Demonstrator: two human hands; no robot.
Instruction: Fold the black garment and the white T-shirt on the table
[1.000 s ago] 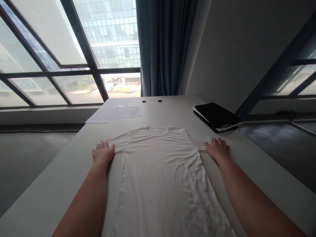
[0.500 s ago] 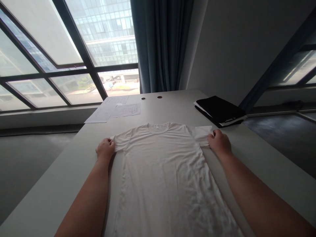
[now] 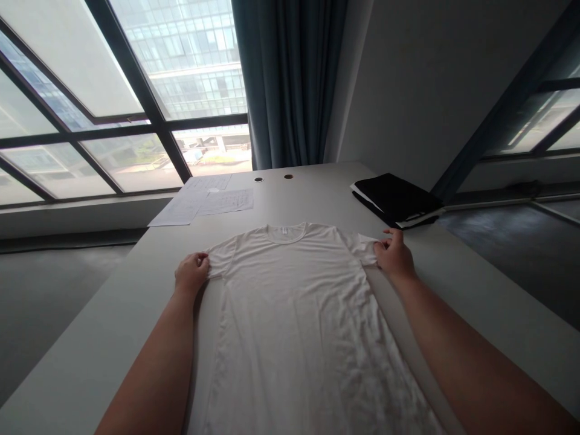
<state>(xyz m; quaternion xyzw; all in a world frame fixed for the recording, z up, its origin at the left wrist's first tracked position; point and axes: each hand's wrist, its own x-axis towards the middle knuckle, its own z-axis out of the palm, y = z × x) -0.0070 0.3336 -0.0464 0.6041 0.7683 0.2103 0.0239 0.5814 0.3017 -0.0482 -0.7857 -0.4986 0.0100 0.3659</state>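
Note:
A white T-shirt [image 3: 294, 302] lies flat on the pale table [image 3: 113, 314], collar pointing away from me. My left hand [image 3: 191, 273] pinches the end of the shirt's left sleeve, fingers curled around the cloth. At the other side my right hand [image 3: 395, 256] grips the end of the right sleeve, which looks drawn inward toward the shirt's body. Both forearms run along the shirt's sides.
Printed paper sheets [image 3: 203, 204] lie at the far left of the table. A black folder with white sheets [image 3: 395, 199] sits at the far right. Two cable holes [image 3: 273, 178] are near the back edge. Windows and a blue curtain [image 3: 285, 84] stand behind.
Both hands went from lying flat beside the sleeves to closing on the sleeve ends. The right sleeve has been pulled inward and looks shorter.

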